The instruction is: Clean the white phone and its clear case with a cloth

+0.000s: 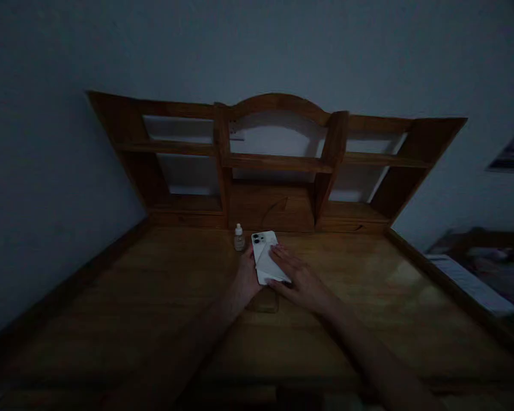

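Observation:
A white phone (260, 278), its back with the camera lenses facing up, is held above the wooden desk. My left hand (247, 274) grips it along the left edge. Over the phone's back lies a thin white cloth or sheet (270, 266), pressed by the fingers of my right hand (298, 279). A small clear bottle with a white cap (239, 238) stands upright just beyond my left hand. Partly hidden below my hands, a thin rounded outline like a clear phone case (265, 302) rests on the desk.
The wooden desk (175, 285) has raised side edges and a shelf unit (278, 162) along its back against the wall. Beyond the right edge lie a white flat object (471, 282) and some dim items. The room is dark.

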Demonstrator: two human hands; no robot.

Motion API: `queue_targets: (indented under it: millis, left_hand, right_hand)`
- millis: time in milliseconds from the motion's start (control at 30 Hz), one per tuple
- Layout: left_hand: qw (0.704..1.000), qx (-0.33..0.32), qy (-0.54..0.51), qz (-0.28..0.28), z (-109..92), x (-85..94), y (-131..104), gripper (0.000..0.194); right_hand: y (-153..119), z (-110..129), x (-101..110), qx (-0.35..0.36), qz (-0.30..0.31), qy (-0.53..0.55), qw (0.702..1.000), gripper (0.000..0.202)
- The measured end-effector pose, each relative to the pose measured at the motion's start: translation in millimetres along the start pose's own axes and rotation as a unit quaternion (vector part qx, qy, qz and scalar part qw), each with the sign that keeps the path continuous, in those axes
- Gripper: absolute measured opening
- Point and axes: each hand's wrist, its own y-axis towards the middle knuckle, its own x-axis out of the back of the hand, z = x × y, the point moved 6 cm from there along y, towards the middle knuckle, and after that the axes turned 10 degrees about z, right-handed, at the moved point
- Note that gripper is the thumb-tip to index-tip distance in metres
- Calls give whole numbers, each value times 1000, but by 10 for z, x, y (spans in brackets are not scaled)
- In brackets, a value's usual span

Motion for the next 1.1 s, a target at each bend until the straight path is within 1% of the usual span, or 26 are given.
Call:
queue_targets:
  millis: [100,200,367,500,700,933,1100]
  left_hand:
    - [1000,-5,1,-6,-12,4,-16,34]
    - [1000,8,0,0,-7,4,-7,39]
    - [999,32,-2,26,-4,-6,18,43]
    - [999,25,-4,31,-22,-16,4,44]
    - [999,23,-3,42,-17,-32,-20,44]
    - [999,31,-15,40,-33,-74,-29,48]
    - [998,26,-14,48,-61,-82,-41,50]
  right_hand:
    - [14,10,2,18,-5,7,1000,73]
    - [21,13,-5,37,-12,12,999,74]
    - [26,14,0,56,-29,21,998,64]
    - [23,40,44,66,-45,30,996,55]
    - [9,50,80,64,-71,46,994,45]
    - [5,73,99,57,-68,61,994,41]
    - [-27,150,132,86,-65,82,991,39]
